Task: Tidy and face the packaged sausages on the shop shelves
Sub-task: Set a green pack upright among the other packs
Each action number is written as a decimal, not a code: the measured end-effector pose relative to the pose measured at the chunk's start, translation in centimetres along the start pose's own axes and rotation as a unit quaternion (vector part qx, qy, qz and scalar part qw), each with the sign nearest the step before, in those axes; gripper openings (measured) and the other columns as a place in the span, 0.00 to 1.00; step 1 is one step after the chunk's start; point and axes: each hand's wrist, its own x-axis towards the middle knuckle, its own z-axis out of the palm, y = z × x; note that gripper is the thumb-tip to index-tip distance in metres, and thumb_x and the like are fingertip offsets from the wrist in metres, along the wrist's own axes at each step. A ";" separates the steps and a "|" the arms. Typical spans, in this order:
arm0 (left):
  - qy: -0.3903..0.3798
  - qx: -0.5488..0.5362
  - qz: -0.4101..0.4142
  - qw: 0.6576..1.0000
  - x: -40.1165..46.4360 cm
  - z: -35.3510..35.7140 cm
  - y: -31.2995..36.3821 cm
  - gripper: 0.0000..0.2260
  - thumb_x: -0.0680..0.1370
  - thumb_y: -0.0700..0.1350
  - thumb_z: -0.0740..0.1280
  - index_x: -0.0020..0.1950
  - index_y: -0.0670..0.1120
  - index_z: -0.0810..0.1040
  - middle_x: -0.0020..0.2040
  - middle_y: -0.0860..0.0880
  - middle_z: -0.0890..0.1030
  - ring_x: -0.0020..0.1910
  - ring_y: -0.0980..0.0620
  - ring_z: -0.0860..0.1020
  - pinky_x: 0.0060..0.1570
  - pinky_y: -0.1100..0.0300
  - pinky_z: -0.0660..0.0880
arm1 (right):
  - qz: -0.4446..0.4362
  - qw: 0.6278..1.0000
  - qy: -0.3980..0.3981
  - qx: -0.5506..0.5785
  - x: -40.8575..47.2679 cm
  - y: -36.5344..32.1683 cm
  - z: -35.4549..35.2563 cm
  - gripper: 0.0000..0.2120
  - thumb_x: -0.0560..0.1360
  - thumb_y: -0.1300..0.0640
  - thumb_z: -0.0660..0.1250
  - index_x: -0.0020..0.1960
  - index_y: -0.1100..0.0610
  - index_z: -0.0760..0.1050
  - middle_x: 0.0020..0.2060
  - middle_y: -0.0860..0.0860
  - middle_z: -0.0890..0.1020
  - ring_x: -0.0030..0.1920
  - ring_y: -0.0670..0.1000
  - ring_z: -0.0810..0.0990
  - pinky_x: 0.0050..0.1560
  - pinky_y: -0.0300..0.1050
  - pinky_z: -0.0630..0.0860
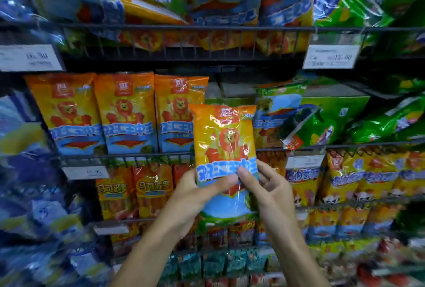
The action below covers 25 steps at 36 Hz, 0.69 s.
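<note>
Both hands, the left hand [190, 192] and the right hand [266, 185], are gripping the lower part of an orange sausage pack [224, 146], holding it upright in front of the wire shelf [128, 155], just right of three matching packs [119, 112] standing there.

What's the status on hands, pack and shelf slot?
Left hand and right hand both pinch the orange lion-print plastic sausage pack, upright, facing out. Gap right of three matching shelved packs. Nothing blocking it.
</note>
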 end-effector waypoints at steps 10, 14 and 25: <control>0.060 -0.035 0.011 0.998 -0.4 -0.6 -1.2 0.21 0.67 0.44 0.82 0.56 0.38 0.85 0.51 0.41 0.87 0.51 0.41 0.86 0.49 0.51 0.84 | 0.032 0.997 -0.070 -0.012 -0.5 -0.3 -0.4 0.18 0.72 0.48 0.73 0.60 0.39 0.75 0.53 0.28 0.82 0.58 0.34 0.80 0.55 0.36 0.77; 0.036 0.000 0.011 0.999 -0.4 -0.7 -1.0 0.19 0.69 0.46 0.78 0.56 0.39 0.85 0.52 0.43 0.87 0.52 0.44 0.86 0.49 0.57 0.82 | 0.073 0.992 -0.107 -0.009 -0.4 -0.4 -0.6 0.22 0.74 0.45 0.71 0.64 0.52 0.78 0.58 0.46 0.85 0.62 0.48 0.82 0.63 0.50 0.78; 0.004 -0.040 0.037 0.998 0.3 -1.6 -1.1 0.18 0.74 0.46 0.73 0.61 0.40 0.82 0.56 0.40 0.86 0.55 0.39 0.85 0.51 0.50 0.84 | 0.042 0.995 -0.090 0.020 0.5 -0.5 -0.5 0.08 0.80 0.57 0.67 0.55 0.45 0.77 0.45 0.37 0.87 0.48 0.40 0.86 0.46 0.34 0.81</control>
